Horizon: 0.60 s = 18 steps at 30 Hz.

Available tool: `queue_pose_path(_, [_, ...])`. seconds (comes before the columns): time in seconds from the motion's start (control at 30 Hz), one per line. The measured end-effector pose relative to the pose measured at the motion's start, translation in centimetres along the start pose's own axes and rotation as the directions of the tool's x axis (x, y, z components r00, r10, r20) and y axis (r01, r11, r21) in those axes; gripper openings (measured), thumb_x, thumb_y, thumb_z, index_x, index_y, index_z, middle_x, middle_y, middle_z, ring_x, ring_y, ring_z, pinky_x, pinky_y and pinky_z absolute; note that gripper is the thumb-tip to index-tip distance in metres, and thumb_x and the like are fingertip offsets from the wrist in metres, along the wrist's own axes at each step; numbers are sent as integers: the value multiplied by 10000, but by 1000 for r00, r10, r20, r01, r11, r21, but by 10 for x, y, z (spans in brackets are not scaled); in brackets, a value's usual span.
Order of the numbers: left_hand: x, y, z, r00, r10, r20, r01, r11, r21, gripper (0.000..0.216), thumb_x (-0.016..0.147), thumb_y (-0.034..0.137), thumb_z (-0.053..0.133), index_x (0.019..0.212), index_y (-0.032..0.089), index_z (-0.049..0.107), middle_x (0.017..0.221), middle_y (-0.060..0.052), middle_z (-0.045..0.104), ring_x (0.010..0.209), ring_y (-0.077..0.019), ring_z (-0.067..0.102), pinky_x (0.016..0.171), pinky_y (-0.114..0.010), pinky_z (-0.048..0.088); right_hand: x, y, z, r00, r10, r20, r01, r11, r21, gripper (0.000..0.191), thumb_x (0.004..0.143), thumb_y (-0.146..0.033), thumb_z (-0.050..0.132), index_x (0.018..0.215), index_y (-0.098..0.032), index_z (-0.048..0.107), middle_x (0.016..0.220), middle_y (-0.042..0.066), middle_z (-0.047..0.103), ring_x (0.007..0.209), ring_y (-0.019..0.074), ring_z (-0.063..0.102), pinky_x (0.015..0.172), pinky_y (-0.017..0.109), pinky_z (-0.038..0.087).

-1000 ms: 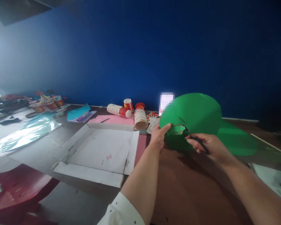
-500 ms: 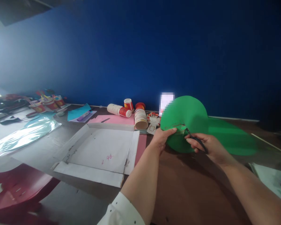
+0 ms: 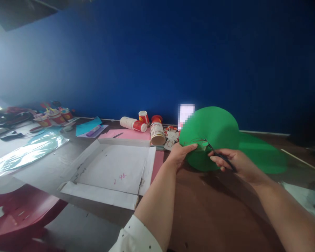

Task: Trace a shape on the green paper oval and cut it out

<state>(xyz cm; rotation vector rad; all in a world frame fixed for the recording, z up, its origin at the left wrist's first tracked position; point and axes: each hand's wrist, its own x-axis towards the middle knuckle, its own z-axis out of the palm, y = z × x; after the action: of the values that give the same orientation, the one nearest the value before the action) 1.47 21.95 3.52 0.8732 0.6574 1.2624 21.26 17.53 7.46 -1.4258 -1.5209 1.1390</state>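
Observation:
A large green paper sheet [image 3: 212, 129] curls up in front of me above the brown table [image 3: 212, 210]. My left hand [image 3: 180, 154] pinches its near left edge, thumb on top. My right hand [image 3: 238, 164] is closed on a pair of black-handled scissors [image 3: 217, 154], whose blades point into the paper by a drawn outline near the edge. The rest of the green sheet trails flat to the right.
A flattened white cardboard box [image 3: 112, 171] lies to the left on pink paper [image 3: 128, 133]. Paper cups [image 3: 157, 131] and a white tube [image 3: 132, 123] sit behind it. More cups [image 3: 55, 115], plastic film [image 3: 26, 150] and a red chair [image 3: 18, 213] are far left.
The green sheet has been turned and curled tighter, its raised part narrower than a second ago. The scissor blades have closed further into the edge; both hands stayed nearly in place.

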Motion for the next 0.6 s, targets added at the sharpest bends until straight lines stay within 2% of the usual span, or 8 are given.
queue_pose_path(0.3, [1,3,-5,1000,8,19,-9,998,61,468,562,364,939,957,158,795,1030,-120,785,914,-265,729,969,-433,524,3,2,-2,1000,4,12,-3,1000,-6,531,620,-638,822,874,-174,775,592,-25,588,476,94,508,454,235,406])
queue_pose_path(0.6, [-2,11,0,1000,-23,12,22,999,48,486,500,350,969,917,169,796,984,-109,789,890,-271,730,973,-453,518,3,4,-6,999,23,26,-22,999,-29,452,611,-554,871,875,-199,780,602,-46,569,501,80,489,467,210,381])
